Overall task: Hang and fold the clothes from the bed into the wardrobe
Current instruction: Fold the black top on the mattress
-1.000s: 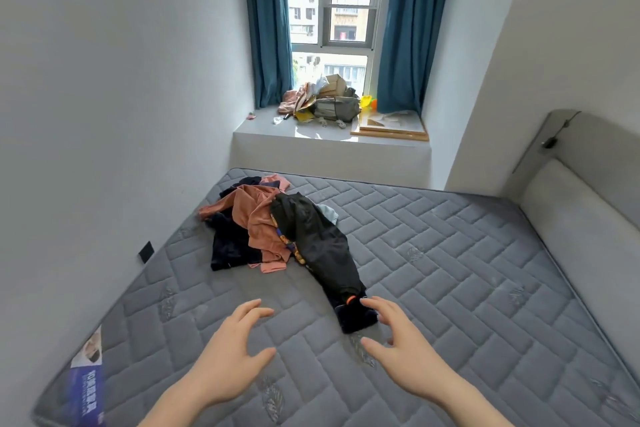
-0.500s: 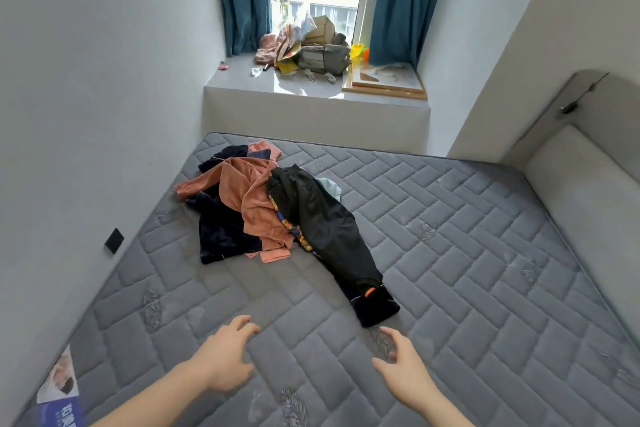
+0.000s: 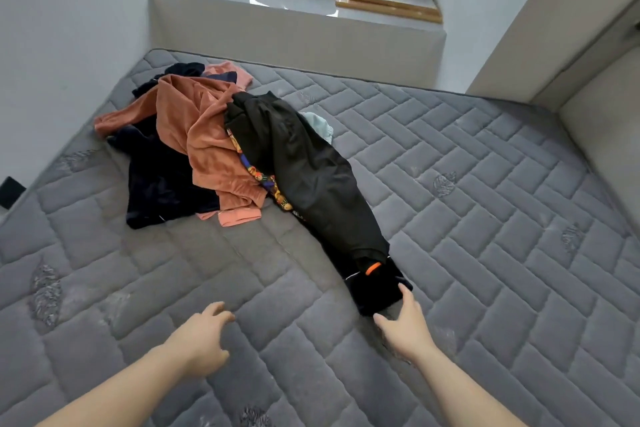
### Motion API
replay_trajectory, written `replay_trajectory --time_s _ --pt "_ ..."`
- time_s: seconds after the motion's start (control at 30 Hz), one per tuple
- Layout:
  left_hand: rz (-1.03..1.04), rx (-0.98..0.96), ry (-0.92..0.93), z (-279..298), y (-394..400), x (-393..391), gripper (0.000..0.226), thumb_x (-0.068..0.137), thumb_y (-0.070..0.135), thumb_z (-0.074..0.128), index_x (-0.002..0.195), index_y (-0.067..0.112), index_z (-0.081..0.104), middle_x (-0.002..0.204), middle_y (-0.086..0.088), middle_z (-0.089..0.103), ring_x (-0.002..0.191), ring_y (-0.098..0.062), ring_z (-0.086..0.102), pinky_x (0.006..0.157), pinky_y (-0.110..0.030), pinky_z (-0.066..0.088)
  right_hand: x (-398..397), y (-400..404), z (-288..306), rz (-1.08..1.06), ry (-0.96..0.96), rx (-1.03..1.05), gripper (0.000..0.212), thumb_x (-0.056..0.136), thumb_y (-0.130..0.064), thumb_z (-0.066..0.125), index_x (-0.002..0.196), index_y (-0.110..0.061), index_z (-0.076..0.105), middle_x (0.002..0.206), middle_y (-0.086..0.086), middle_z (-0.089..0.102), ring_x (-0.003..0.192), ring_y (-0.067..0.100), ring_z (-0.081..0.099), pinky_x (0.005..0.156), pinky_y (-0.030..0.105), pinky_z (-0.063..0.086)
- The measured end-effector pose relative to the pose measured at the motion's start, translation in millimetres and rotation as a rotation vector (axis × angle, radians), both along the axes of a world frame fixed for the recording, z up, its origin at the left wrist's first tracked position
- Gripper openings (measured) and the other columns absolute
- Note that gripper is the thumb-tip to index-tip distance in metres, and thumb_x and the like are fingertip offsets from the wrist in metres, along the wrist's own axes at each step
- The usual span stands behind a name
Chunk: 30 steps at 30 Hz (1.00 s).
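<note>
A heap of clothes lies on the grey quilted mattress (image 3: 485, 225): a rust-orange velvet top (image 3: 201, 135), a dark navy garment (image 3: 159, 180) under it, and black trousers (image 3: 304, 177) stretching toward me with a cuff bearing an orange tab. A pale blue piece (image 3: 320, 125) peeks out behind the trousers. My right hand (image 3: 403, 326) is spread, its fingertips and thumb at the trouser cuff (image 3: 375, 291), touching its edge. My left hand (image 3: 202, 336) hovers over bare mattress, fingers loosely curled, holding nothing. No wardrobe is in view.
A grey window ledge (image 3: 294, 21) at the far end carries a bag, cloths and a wooden-framed board (image 3: 388, 0). A white wall runs along the left; a padded headboard (image 3: 602, 135) stands on the right.
My view has tipped down and closer to the bed. Both hands have moved forward; the right one has reached the trouser cuff.
</note>
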<state>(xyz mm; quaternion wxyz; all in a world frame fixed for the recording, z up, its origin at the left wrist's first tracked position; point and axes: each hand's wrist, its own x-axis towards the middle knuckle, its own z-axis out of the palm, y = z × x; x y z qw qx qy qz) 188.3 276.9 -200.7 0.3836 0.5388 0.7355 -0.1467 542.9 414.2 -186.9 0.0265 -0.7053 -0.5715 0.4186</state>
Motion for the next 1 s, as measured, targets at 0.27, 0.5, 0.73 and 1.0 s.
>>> replay_trajectory --time_s 0.27,0.5,0.73,1.0 --pt "-0.167 -0.180 0.105 -142.3 -1.3 -3.3 0.096 0.086 0.024 0.055 0.166 0.032 0.004 0.170 0.002 -0.025 0.156 -0.048 0.010 0.124 -0.045 0.029 -35.9 80.1 -128.2 0.146 -0.166 0.168 0.099 0.087 -0.043 0.075 0.163 -0.041 0.012 0.157 0.009 0.034 0.137 0.031 0.047 0.104 0.043 0.046" --pt "-0.172 -0.282 0.120 -131.1 18.7 -2.6 0.088 0.089 0.022 0.052 0.166 0.034 0.011 0.172 0.000 -0.020 0.155 -0.046 0.016 0.126 -0.043 0.026 -51.6 73.5 -147.2 0.101 -0.220 0.242 0.017 0.096 -0.044 0.065 0.108 -0.032 0.064 0.109 0.005 0.070 0.117 0.032 0.057 0.093 0.042 0.049" --pt "-0.060 -0.255 0.043 -32.0 5.1 33.1 0.051 0.092 0.027 0.059 0.141 0.013 0.057 0.149 -0.007 0.054 0.138 -0.024 0.052 0.114 -0.034 0.044 -51.5 -8.4 -32.0 0.211 -0.110 0.127 0.022 0.069 -0.055 0.061 0.079 -0.038 0.052 0.089 -0.006 0.062 0.089 0.023 0.059 0.080 0.036 0.049" --pt "0.066 0.196 -0.176 146.1 -26.1 84.3 0.076 0.088 0.029 0.060 0.158 0.025 0.031 0.160 0.007 0.025 0.140 -0.018 0.042 0.112 -0.032 0.039 -29.4 -71.2 200.2 0.119 0.357 0.285 0.032 0.084 -0.011 0.064 0.069 -0.018 0.036 0.058 -0.008 0.035 0.059 0.011 0.032 0.059 0.035 0.029"
